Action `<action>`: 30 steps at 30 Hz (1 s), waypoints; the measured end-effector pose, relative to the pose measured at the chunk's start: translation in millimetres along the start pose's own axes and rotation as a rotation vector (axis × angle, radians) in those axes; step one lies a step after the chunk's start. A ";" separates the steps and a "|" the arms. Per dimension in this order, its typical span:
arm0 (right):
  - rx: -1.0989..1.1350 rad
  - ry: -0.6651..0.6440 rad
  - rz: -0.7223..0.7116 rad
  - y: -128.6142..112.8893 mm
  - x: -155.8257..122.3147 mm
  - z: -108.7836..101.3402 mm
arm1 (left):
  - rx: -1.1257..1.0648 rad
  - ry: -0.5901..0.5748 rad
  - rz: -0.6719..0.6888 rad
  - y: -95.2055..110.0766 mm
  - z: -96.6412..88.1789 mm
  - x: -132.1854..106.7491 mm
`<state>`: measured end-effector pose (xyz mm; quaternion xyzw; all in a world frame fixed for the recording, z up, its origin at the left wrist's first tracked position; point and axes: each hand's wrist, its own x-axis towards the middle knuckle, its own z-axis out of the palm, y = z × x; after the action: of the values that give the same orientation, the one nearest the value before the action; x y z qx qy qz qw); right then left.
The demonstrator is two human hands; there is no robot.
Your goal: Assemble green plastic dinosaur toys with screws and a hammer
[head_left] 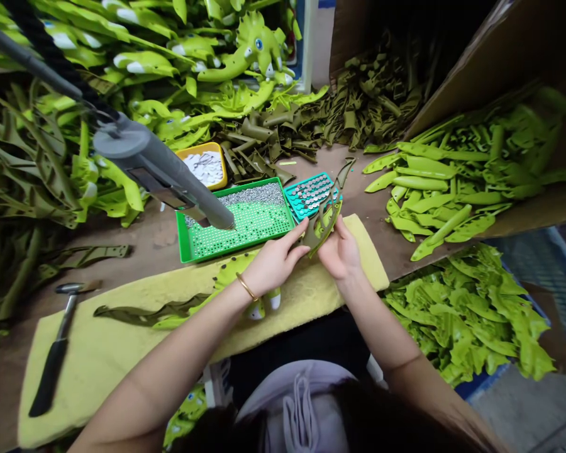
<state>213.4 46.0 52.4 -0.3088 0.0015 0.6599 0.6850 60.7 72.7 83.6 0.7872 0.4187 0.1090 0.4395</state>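
As left hand [276,265] pinches slotted plastic [316,236], cloth [99,352] lies flat.

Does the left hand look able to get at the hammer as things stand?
Probably, but not while it grips: the left hand is pinching the olive part. The hammer lies off to the left with nothing on top of it.

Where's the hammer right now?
Head view, left side: the hammer lies with its handle on the yellow mat, its head beyond the mat's far edge.
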 end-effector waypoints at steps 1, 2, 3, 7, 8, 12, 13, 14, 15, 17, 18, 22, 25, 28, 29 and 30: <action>0.021 0.010 0.012 -0.7 0.0 1.0 | -0.001 -0.013 0.005 -1.1 -0.1 0.7; 0.043 0.019 0.027 -1.3 0.1 2.0 | 0.001 -0.024 0.006 -2.2 -0.2 1.3; 0.061 0.027 0.043 -1.6 0.3 3.1 | 0.004 -0.033 0.005 -3.1 -0.3 2.0; 0.085 0.045 0.025 -0.8 0.8 6.9 | -0.033 -0.042 0.006 -2.5 -3.6 5.4; 0.084 0.040 0.006 -0.4 0.5 7.7 | -0.052 -0.040 0.012 -1.4 -5.0 6.3; 0.075 0.018 -0.032 -0.8 -2.2 9.5 | -0.084 -0.045 0.042 1.4 -7.8 9.5; 0.075 0.018 -0.035 -1.2 -2.7 9.4 | -0.083 -0.054 0.046 1.1 -7.5 10.2; 0.077 0.020 -0.034 -1.6 -3.1 9.1 | -0.083 -0.065 0.046 0.5 -6.9 10.9; 0.080 0.020 -0.030 -2.1 -3.3 8.6 | -0.085 -0.081 0.042 -0.2 -6.4 11.7; 0.085 0.018 -0.027 -3.2 -3.5 8.0 | -0.096 -0.113 0.039 -0.9 -7.0 13.4; 0.086 0.018 -0.027 -4.1 -3.6 8.1 | -0.103 -0.123 0.041 -0.8 -8.5 14.2; 0.083 0.018 -0.042 -9.7 -4.8 12.2 | -0.112 -0.109 0.069 3.1 -19.3 15.9; 0.073 0.006 -0.008 -13.8 -6.1 15.2 | -0.101 -0.104 0.076 5.0 -22.0 13.9; 0.030 0.031 -0.015 -13.4 -6.7 14.9 | -0.076 -0.086 0.065 4.7 -15.5 10.5; 0.002 0.037 -0.047 -11.9 -6.9 13.8 | -0.062 -0.072 0.064 4.5 -12.7 9.3; -0.040 0.033 -0.086 -9.9 -7.4 12.2 | -0.043 -0.055 0.065 4.5 -10.2 8.3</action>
<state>216.5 45.2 69.5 -0.3329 -0.0135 0.6246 0.7063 62.9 83.9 91.6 0.7936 0.3782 0.1104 0.4637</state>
